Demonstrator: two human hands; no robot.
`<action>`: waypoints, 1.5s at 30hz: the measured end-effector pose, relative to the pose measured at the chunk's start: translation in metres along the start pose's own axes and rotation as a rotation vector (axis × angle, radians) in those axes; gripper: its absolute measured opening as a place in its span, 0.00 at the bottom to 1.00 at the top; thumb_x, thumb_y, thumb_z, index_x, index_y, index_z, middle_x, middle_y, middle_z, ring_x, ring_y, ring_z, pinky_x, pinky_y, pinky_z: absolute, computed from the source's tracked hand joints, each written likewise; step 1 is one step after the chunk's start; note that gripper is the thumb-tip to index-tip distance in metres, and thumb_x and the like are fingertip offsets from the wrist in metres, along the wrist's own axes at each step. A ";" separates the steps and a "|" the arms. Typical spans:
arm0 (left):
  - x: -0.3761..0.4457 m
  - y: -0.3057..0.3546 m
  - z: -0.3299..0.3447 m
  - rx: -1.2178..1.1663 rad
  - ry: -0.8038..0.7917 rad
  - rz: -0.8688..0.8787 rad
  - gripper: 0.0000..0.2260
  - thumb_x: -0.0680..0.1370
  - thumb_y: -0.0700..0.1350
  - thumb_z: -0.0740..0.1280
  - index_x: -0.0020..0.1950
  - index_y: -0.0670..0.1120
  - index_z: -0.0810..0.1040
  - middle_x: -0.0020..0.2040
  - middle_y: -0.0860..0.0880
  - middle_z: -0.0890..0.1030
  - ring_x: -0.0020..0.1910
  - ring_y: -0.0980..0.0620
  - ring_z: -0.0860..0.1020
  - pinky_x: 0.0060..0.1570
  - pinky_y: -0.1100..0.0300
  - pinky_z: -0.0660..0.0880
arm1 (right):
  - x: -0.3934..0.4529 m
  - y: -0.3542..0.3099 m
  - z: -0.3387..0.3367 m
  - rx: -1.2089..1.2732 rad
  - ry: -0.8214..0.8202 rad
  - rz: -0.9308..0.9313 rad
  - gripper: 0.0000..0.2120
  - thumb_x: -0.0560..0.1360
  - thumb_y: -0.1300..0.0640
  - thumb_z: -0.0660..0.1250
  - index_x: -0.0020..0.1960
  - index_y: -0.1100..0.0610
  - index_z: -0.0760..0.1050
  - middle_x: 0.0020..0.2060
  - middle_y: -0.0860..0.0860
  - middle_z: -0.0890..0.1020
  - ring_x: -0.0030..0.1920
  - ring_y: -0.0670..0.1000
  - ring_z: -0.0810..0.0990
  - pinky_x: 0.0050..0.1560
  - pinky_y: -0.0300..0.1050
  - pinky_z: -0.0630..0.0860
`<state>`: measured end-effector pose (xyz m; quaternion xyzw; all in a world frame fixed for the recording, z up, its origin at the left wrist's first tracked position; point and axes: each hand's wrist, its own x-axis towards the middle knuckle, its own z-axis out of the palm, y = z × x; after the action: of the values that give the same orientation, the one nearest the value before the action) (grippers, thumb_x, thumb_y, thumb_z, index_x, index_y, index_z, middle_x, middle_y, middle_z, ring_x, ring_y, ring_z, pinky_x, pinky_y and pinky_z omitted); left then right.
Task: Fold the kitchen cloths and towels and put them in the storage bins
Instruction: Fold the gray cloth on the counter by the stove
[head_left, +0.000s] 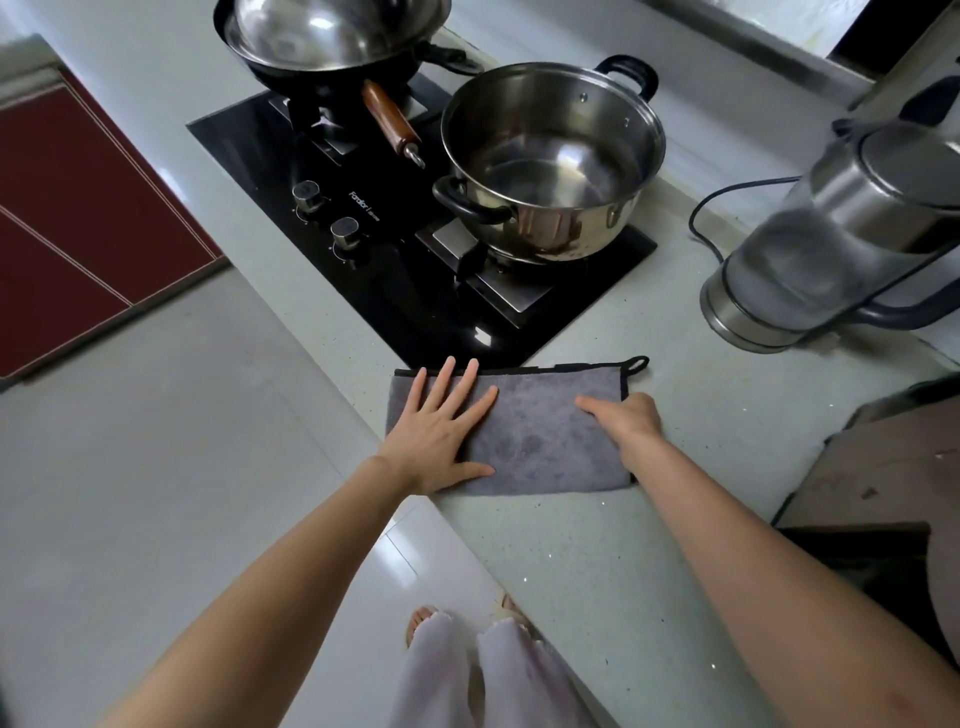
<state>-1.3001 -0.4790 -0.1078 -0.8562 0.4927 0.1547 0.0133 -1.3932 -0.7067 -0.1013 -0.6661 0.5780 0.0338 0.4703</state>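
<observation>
A grey cloth (540, 436) lies on the counter (597, 561): left hand (441, 426) pressing flat, fingers spread; right hand (631, 418) at its edge, grip unclear.

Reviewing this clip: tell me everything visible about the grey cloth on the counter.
The grey cloth looks like soft microfibre with black edging and a small black hanging loop at its far right corner. It lies flat as a rectangle, apparently already folded, near the countertop's front edge, just in front of the black hob. The left hand presses flat on its left part with fingers spread. The right hand rests at its right edge, index finger extended onto the fabric, other fingers hidden.
</observation>
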 end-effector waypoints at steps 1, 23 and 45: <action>0.005 0.001 -0.004 0.031 -0.027 0.006 0.44 0.72 0.72 0.55 0.78 0.53 0.38 0.77 0.46 0.34 0.74 0.42 0.31 0.73 0.39 0.37 | 0.000 0.001 -0.004 0.056 -0.082 0.022 0.20 0.65 0.52 0.77 0.52 0.62 0.78 0.50 0.59 0.83 0.49 0.59 0.82 0.53 0.53 0.79; -0.016 -0.008 -0.035 -1.124 0.477 -0.848 0.15 0.81 0.52 0.59 0.56 0.43 0.75 0.55 0.45 0.77 0.55 0.46 0.76 0.58 0.52 0.72 | -0.067 -0.060 -0.003 -0.337 -0.108 -0.570 0.17 0.71 0.53 0.70 0.56 0.57 0.71 0.49 0.51 0.79 0.51 0.54 0.78 0.45 0.42 0.69; -0.031 0.025 -0.059 -1.816 0.085 -0.805 0.21 0.81 0.58 0.55 0.52 0.44 0.80 0.47 0.47 0.83 0.49 0.50 0.81 0.54 0.56 0.76 | -0.134 -0.044 0.059 0.009 -0.147 -0.618 0.19 0.69 0.61 0.73 0.59 0.57 0.75 0.45 0.50 0.78 0.43 0.48 0.77 0.47 0.39 0.75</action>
<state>-1.3210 -0.4760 -0.0397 -0.6499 -0.1400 0.4262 -0.6135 -1.3726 -0.5734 -0.0287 -0.8038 0.3127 -0.0653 0.5018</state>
